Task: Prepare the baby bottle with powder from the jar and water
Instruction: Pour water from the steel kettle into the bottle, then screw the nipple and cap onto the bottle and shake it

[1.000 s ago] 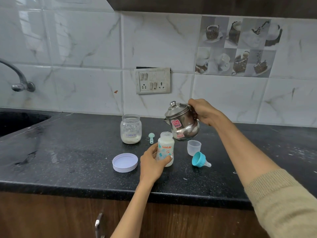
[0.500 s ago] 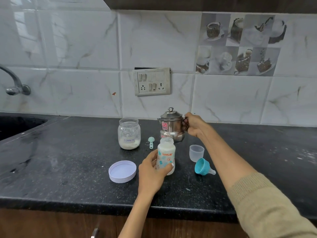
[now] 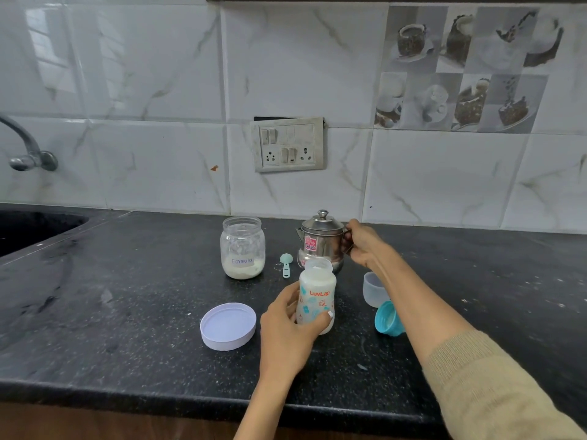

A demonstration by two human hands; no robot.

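Two hands engaged: left hand [image 3: 287, 325] gripping baby bottle [image 3: 316, 298], right hand [image 3: 365, 246] gripping kettle [image 3: 320, 242] handle.
Light, smooth, probably slippery; best held mid-body.

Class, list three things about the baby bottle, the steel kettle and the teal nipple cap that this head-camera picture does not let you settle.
- How much water the steel kettle holds: its lid is on and its walls are opaque.
- The bottle's near lower side: the left hand grips it there.
- The nipple on the teal cap: the right forearm crosses in front of it.
- The right hand's fingers on the kettle handle: too small to make out.
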